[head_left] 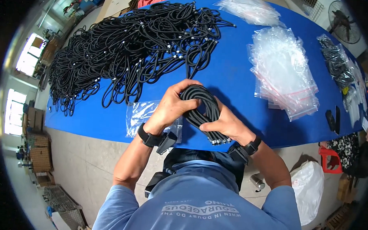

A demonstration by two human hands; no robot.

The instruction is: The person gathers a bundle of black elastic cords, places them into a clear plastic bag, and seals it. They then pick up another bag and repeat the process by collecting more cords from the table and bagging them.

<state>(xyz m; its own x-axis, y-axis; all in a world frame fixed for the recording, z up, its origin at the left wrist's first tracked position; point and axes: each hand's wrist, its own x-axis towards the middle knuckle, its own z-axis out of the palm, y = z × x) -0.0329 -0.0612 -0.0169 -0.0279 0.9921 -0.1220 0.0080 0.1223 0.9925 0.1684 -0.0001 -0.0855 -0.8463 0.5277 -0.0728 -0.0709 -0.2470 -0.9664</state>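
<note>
Between my two hands is a thick bundle of looped black elastic cords [211,108], held just above the near edge of the blue table [233,82]. My left hand [177,103] grips the bundle's upper left side, its thumb pressed into the loop. On the right side my right hand [226,122] closes round it, thumb across the front. Silver metal ends of the cords line up at the bundle's lower end. A clear plastic bag [141,117] lies flat beside my left wrist, partly hidden by it.
A large heap of black elastic cords [125,48] with silver ends covers the table's far left. Stacks of clear zip bags [283,65] lie to the right. Further right are packed black cords [336,61]. A metal bottle [257,181] and red stool [330,160] are on the floor.
</note>
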